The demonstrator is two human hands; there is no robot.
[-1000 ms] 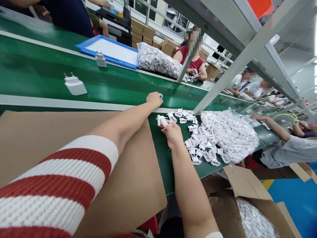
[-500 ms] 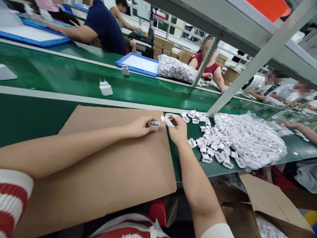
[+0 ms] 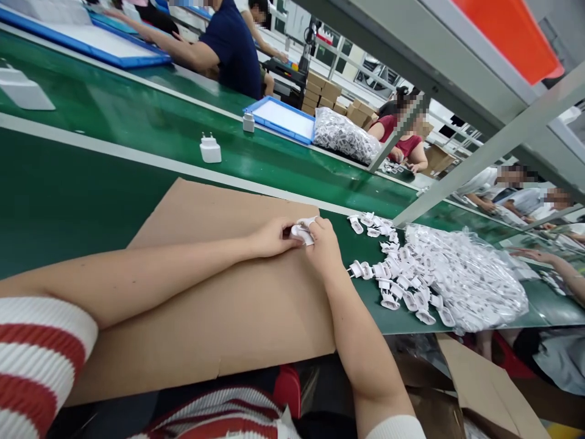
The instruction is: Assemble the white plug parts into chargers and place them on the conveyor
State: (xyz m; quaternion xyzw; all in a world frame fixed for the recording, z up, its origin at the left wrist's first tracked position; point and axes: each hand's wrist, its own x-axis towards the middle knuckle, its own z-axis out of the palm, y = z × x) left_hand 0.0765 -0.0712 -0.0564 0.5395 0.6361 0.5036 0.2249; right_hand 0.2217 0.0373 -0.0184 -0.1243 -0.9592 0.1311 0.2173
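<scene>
Over the far right part of a brown cardboard sheet, my two hands meet. My left hand is closed around a white charger housing, mostly covered by fingers now. My right hand pinches a white plug cap against the housing's open end. Whether the two parts are fully joined I cannot tell. Right of my hands lie loose white plug caps with pins, scattered on the green bench. Beside them rests a clear plastic bag full of similar white parts.
Beyond the cardboard runs a green conveyor belt, carrying a white charger and a smaller one. A slanting metal post rises behind the bag. Several people sit across the belt. At lower right stands an open carton.
My hands were apart, with the housing's open end showing. Now the right hand has brought the plug cap left onto the housing. The camera view has shifted and tilted slightly.
</scene>
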